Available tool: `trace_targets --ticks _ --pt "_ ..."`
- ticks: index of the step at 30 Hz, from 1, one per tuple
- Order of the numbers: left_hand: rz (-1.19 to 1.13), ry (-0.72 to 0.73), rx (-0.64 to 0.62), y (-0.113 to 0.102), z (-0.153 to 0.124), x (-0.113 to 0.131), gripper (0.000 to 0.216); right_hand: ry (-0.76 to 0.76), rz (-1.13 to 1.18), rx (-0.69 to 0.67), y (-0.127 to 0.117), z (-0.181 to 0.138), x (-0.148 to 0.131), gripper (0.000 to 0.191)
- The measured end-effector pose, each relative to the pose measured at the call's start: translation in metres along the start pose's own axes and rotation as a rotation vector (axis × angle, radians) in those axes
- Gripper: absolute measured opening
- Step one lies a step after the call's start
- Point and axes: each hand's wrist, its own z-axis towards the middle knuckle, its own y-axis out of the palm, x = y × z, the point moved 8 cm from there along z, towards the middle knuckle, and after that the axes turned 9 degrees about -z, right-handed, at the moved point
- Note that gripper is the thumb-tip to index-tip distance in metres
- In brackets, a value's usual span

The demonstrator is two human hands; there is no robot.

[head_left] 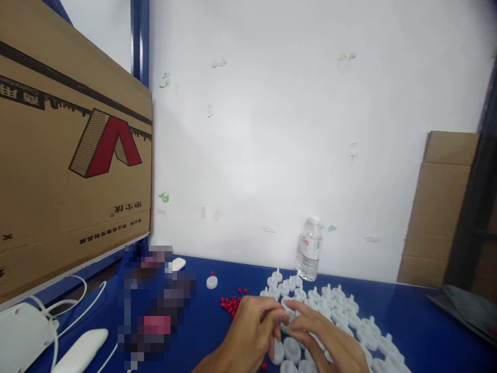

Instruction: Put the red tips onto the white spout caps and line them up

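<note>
My left hand and my right hand meet over the front of the blue table. Between their fingertips shows a white spouted cap, partly covered by the fingers. My right hand curls its fingers round this cap. The thumb and forefinger of my left hand are pinched at its near side; whatever they hold is hidden. Many more white spouted caps lie under and to the right of my hands. A pile of small red tips sits just beyond my left hand.
Apart at the left stands one white cap with a red tip. A water bottle leans on the wall behind the caps. White cables and a white device lie at left, below a large cardboard box. Part of the table is pixelated.
</note>
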Motion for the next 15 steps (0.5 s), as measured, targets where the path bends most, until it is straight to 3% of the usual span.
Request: trace_targets --ticks 5,7,12,15 --pt "-0.082 -0.024 -0.032 0.004 0.002 0.002 0.042 -0.115 -0.077 0.011 -0.002 0.002 -0.004 0.027" --pt "0.007 -0.010 0.012 -0.002 0.005 0.005 0.041 -0.117 -0.098 -0.015 -0.001 0.005 -0.004 0.036" --pt "0.374 0.040 0.260 -0.048 0.013 0.011 0.048 0.053 -0.234 -0.061 -0.003 0.009 0.010 0.049" --pt "0.623 0.097 0.370 -0.079 0.013 0.016 0.033 0.040 -0.271 -0.045 -0.008 0.010 0.011 0.043"
